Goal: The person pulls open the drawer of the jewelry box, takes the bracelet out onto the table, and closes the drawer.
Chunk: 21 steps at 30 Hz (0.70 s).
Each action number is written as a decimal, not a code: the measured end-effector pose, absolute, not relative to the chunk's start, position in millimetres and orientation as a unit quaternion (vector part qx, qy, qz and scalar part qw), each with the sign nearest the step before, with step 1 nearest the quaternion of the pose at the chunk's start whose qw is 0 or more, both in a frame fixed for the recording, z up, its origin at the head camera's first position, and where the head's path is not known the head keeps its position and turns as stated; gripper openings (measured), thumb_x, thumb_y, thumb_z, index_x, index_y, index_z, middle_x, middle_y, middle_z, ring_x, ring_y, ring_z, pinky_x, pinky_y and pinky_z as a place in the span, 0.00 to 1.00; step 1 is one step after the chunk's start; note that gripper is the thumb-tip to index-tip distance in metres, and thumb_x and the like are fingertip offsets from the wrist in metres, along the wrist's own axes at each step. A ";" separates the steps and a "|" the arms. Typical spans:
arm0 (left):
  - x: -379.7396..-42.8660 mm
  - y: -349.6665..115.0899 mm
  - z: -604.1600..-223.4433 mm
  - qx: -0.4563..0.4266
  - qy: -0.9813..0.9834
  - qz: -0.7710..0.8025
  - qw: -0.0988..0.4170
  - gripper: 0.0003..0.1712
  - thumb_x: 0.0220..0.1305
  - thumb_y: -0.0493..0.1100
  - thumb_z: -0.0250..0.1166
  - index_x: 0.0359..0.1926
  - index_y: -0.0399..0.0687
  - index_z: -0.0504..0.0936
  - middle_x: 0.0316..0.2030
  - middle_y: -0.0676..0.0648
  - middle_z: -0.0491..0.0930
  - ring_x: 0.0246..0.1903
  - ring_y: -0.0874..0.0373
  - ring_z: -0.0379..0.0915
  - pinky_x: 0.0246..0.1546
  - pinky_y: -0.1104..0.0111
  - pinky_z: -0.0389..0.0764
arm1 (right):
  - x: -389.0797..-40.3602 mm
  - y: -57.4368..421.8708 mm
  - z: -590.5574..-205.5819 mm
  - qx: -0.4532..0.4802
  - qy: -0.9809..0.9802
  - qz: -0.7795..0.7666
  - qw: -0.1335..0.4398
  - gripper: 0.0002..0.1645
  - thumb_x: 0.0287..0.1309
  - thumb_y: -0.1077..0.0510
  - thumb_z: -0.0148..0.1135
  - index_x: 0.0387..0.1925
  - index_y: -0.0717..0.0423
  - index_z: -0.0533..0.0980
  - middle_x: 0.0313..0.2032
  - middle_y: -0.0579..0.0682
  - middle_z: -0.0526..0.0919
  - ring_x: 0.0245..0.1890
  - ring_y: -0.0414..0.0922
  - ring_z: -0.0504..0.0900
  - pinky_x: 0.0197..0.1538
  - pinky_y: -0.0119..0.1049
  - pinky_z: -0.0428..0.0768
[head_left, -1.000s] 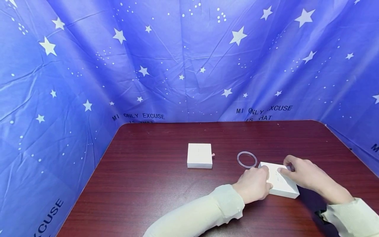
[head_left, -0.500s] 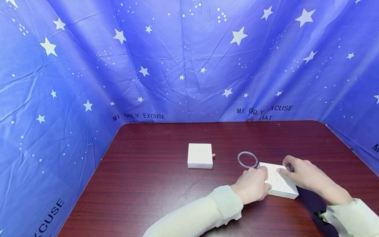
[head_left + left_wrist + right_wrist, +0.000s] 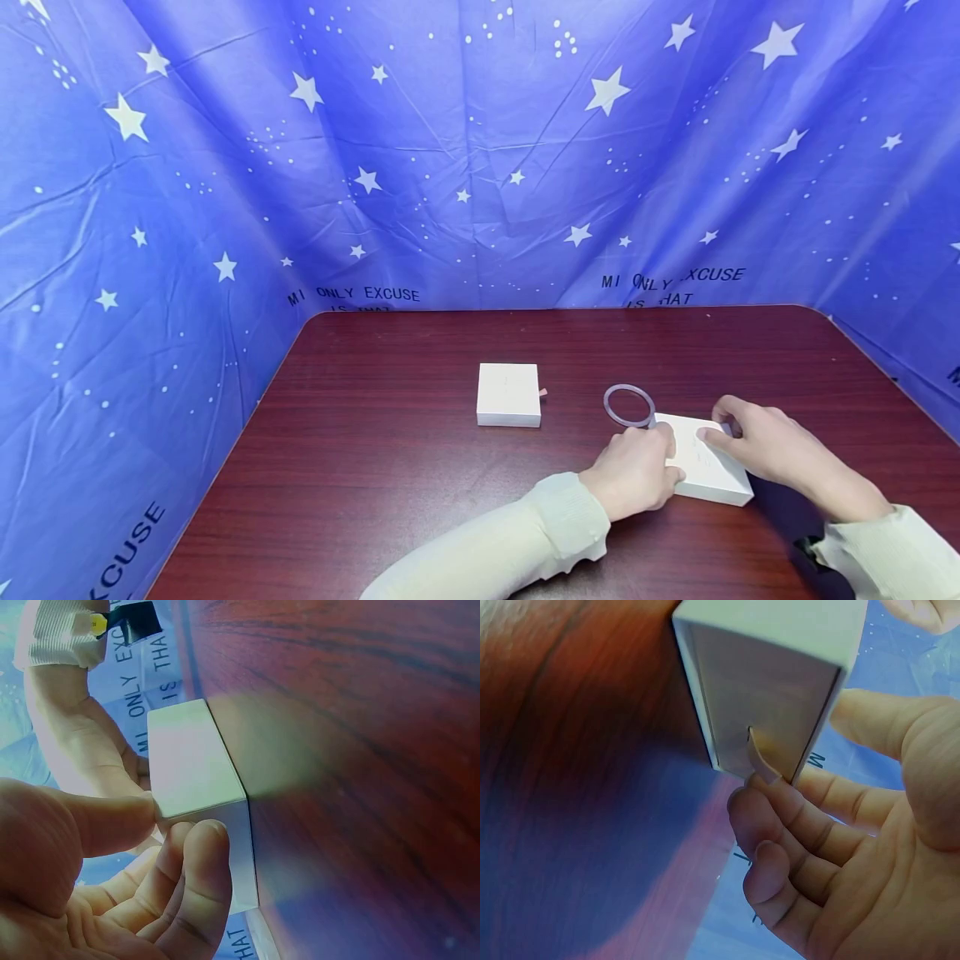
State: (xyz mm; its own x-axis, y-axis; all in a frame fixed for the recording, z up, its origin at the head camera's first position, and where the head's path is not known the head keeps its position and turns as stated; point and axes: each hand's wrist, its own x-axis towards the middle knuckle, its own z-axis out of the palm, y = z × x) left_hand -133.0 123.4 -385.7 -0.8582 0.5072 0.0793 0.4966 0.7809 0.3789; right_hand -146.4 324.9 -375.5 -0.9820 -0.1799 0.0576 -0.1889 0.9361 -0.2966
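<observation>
On the table (image 3: pixel 375 467) sits a box (image 3: pixel 714 483).
The left hand (image 3: pixel 632 472) pinches one end; the right hand (image 3: pixel 772 442), fingers bent, holds the other. If the box slides, it could bump the ring (image 3: pixel 628 387). A hard tug could tear the tab (image 3: pixel 760 760).

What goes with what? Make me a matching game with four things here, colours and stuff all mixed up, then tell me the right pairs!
Things:
1. ring
2. curtain
3. table
4. box near the ring

Clues:
A. dark reddish-brown
B. white, with the left hand and right hand on it
C. pale purple
D. blue with white stars

Right pairs: 1-C, 2-D, 3-A, 4-B
</observation>
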 end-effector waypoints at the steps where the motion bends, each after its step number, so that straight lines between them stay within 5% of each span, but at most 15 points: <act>1: -133.2 122.9 -385.9 0.265 0.943 0.199 0.015 0.14 0.56 0.54 0.69 0.37 0.58 0.74 0.24 0.59 0.75 0.23 0.64 0.74 0.22 0.73 0.70 | -146.5 324.6 -375.4 0.093 -0.984 0.152 0.015 0.17 0.56 0.45 0.65 0.32 0.54 0.73 0.22 0.44 0.69 0.23 0.42 0.67 0.26 0.37 0.62; 21: -134.0 109.1 -386.8 0.272 0.937 0.217 0.019 0.13 0.57 0.54 0.68 0.37 0.58 0.75 0.27 0.60 0.77 0.24 0.64 0.74 0.23 0.74 0.70 | -146.3 316.8 -378.6 0.101 -0.982 0.162 0.018 0.18 0.57 0.42 0.64 0.31 0.51 0.72 0.21 0.43 0.68 0.22 0.41 0.67 0.26 0.37 0.62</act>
State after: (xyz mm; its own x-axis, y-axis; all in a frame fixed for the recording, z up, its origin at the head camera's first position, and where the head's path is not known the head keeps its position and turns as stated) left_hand -134.0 109.1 -386.8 -0.8512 0.5183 0.0828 0.5020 0.7578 0.4169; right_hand -146.3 316.8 -378.6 -0.9789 -0.1928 0.0676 -0.2043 0.9273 -0.3136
